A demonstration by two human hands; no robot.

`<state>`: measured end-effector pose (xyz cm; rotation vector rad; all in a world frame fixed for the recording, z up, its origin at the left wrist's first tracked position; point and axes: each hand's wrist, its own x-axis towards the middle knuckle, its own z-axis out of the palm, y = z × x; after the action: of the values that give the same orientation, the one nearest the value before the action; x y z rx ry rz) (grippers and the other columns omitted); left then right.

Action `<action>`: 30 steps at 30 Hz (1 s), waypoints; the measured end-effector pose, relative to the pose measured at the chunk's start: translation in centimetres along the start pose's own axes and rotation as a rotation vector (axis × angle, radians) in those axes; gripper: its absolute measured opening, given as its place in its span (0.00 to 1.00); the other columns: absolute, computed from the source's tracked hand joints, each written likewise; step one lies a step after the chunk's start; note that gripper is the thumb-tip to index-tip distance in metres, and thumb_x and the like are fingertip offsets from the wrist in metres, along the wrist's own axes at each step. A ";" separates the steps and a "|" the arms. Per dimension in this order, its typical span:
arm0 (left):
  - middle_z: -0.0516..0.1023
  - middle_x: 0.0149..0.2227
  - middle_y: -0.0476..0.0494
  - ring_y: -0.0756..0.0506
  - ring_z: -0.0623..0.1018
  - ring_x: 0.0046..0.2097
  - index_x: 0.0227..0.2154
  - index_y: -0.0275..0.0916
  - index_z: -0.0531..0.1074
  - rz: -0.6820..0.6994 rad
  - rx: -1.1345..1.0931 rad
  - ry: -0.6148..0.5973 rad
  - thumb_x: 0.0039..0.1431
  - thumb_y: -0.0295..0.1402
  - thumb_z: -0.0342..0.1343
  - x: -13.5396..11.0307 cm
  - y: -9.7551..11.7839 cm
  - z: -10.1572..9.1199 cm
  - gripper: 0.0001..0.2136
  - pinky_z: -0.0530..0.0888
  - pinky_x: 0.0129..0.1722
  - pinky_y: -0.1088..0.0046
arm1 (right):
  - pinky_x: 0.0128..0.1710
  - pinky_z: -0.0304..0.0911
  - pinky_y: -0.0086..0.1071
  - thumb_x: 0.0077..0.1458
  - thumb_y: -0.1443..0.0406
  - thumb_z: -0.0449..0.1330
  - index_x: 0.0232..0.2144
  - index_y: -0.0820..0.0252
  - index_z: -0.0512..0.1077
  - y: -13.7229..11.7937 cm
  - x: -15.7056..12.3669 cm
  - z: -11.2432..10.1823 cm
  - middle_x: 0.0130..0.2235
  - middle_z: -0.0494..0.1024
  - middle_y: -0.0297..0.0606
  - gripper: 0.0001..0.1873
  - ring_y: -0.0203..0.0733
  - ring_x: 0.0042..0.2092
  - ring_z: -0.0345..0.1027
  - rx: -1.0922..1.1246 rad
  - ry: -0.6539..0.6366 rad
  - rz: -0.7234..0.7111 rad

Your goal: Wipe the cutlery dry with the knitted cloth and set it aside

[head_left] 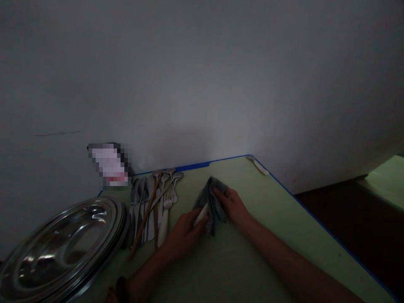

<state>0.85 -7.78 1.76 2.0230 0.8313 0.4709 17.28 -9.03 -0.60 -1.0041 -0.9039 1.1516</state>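
Observation:
My left hand is closed round the white handle of a piece of cutlery, low over the middle of the table. A grey checked cloth wraps the far end of that piece, so its kind is hidden. My right hand pinches the cloth round it from the right. Left of my hands lies a pile of cutlery with several knives, forks and spoons and some brown wooden sticks. A white-handled fork is nearest to my left hand.
Stacked oval metal trays stand at the left. Behind them a blurred-out object leans near the wall. One white-handled utensil rests at the table's far right corner. The pale green table has a blue edge.

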 end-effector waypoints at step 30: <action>0.75 0.31 0.45 0.43 0.73 0.36 0.31 0.37 0.71 -0.147 -0.103 0.141 0.61 0.46 0.39 -0.1 -0.3 0.3 0.20 0.68 0.35 0.72 | 0.44 0.61 0.34 0.49 0.59 0.59 0.36 0.59 0.73 -0.2 0.1 -0.5 0.37 0.77 0.35 0.13 0.40 0.41 0.69 -0.015 -0.041 0.012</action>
<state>0.89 -7.93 1.37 1.8361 1.0129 0.5660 17.78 -9.06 -0.55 -1.0028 -0.9417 1.1805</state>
